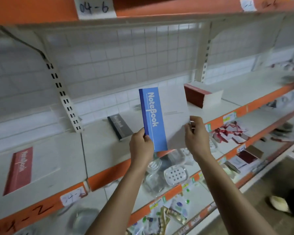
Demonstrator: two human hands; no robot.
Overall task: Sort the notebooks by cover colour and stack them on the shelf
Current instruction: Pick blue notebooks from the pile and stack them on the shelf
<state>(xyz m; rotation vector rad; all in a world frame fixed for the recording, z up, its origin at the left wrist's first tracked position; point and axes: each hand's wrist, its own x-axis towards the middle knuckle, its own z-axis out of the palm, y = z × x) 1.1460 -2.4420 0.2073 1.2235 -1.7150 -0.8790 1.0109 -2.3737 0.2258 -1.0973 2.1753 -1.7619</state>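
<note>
White shop shelving with orange edge strips [109, 177] was recorded, backed by a wire grid panel [119, 53] in front of a white tiled wall. A handwritten label reading "04-6" [94, 7] was noted on the upper strip.

A blue notebook [157, 119] was found held upright in the air in front of the middle shelf [71, 158], its cover turned toward the camera and the word "NoteBook" printed along its blue band. It was not resting on any surface. The left hand [140, 146] was seen gripping the lower corner at the spine, with the thumb laid on the cover. The right hand [196, 134] was seen pinching the lower right corner of the white part of the cover. The two hands were kept apart, one at each lower corner.

On the same shelf a red notebook [20, 168] was observed lying flat at the far left. A black notebook [120, 127] was lying flat just behind the held one, and a stack of red-spined notebooks [200, 96] was set toward the back on the right.

On the shelf below, a white perforated soap dish [176, 175] and clear containers were noted; the further goods were too blurred to be identified.
</note>
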